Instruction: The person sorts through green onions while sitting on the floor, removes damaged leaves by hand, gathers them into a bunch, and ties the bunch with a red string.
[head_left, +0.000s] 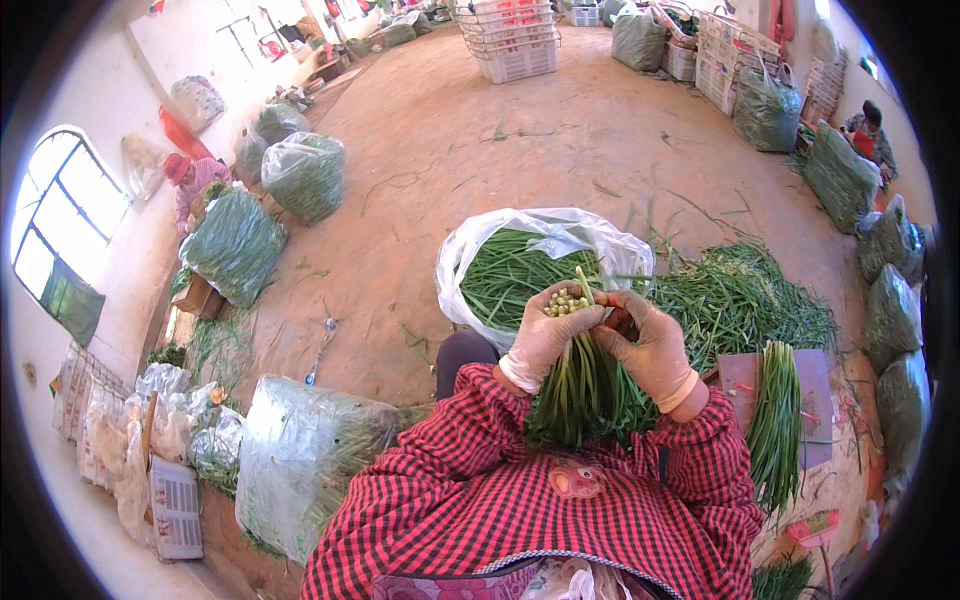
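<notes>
Head view: left hand (548, 335) and right hand (652, 345), both gloved, fingers wrapped around a bunch of garlic scapes (585, 385), buds up, held upright over the lap. Just beyond, an open plastic bag (470, 250) of more stalks; right, a loose pile (740, 295) and a tied bundle (775, 420) on a board (822, 385).

A vegetable packing shed: dirt floor (450, 150), stacked crates (512, 40), bulging plastic sacks of greens (305, 175), loose stalks (740, 295) heaped around

Bare brown dirt floor (480, 150) carries a loose heap of green stalks (740, 295), an open white plastic bag (540, 235) beside it, and stacked white crates (515, 45) at its far edge.
</notes>
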